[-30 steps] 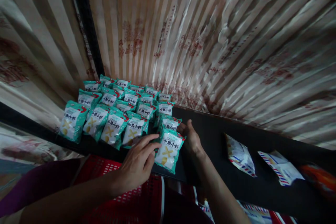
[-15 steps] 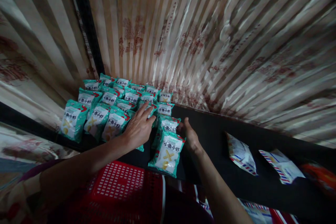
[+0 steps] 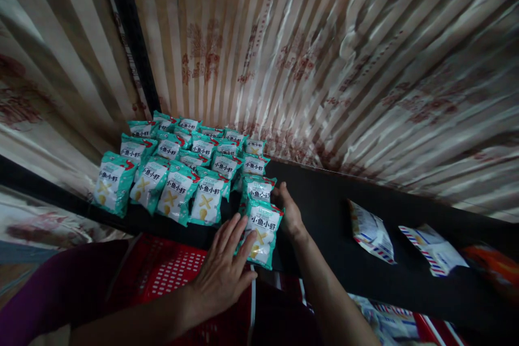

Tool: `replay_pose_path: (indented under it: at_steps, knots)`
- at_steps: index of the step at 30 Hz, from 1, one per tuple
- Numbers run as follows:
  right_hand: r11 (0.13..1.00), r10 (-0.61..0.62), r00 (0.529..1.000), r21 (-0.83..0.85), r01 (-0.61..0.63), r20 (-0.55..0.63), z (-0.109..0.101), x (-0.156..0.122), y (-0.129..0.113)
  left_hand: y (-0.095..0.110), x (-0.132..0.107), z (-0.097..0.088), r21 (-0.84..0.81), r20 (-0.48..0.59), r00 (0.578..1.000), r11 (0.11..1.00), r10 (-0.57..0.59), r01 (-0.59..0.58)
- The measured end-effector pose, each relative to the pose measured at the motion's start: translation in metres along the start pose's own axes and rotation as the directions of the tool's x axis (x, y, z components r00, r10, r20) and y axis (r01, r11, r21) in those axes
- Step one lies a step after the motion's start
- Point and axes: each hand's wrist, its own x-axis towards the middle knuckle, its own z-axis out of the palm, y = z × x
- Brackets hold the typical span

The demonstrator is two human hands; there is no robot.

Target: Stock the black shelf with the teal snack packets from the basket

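Several teal snack packets [image 3: 170, 167] with white panels stand in rows on a black shelf [image 3: 324, 211]. My left hand [image 3: 225, 273] lies open, fingers stretched out flat, with its fingertips on the front packet [image 3: 261, 230] of the rightmost row. My right hand [image 3: 286, 211] presses against the right side of that row, at the packet behind the front one; its fingers are mostly hidden behind the packets.
A red plastic basket [image 3: 174, 275] sits below the shelf edge under my left arm. Two white packets with red and blue stripes [image 3: 371, 232] [image 3: 432, 248] lie flat on the shelf to the right. Striped foil sheeting [image 3: 324, 65] backs the shelf.
My left hand has drawn back from the middle packets toward me and now lies flat on the front packet of the right row. My right hand has stayed beside that row.
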Motion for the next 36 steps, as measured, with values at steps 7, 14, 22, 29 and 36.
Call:
replay_pose_path:
  at_steps: [7,14,22,29,36]
  knots:
    - [0.983,0.065,0.997,0.172,-0.058,-0.034,0.001,0.004,-0.01,-0.007,0.002,0.015,-0.097,-0.014,1.0,0.995,-0.022,0.02]
    - [0.961,0.158,0.986,0.224,-0.165,0.048,0.0,0.011,-0.007,-0.013,0.005,0.024,-0.079,-0.021,0.998,0.995,-0.063,0.061]
    - [0.97,0.077,0.997,0.232,-0.073,-0.007,0.002,0.017,-0.005,-0.021,0.005,0.026,-0.065,-0.039,0.998,0.997,-0.051,0.048]
    - [0.974,0.144,0.982,0.16,-0.163,0.125,0.013,0.015,-0.019,-0.023,0.006,0.028,-0.09,-0.05,0.998,0.995,-0.05,0.046]
    - [0.983,0.15,0.978,0.085,-0.163,0.142,0.013,0.014,-0.018,-0.023,0.006,0.029,-0.106,-0.032,0.997,0.992,-0.069,0.066]
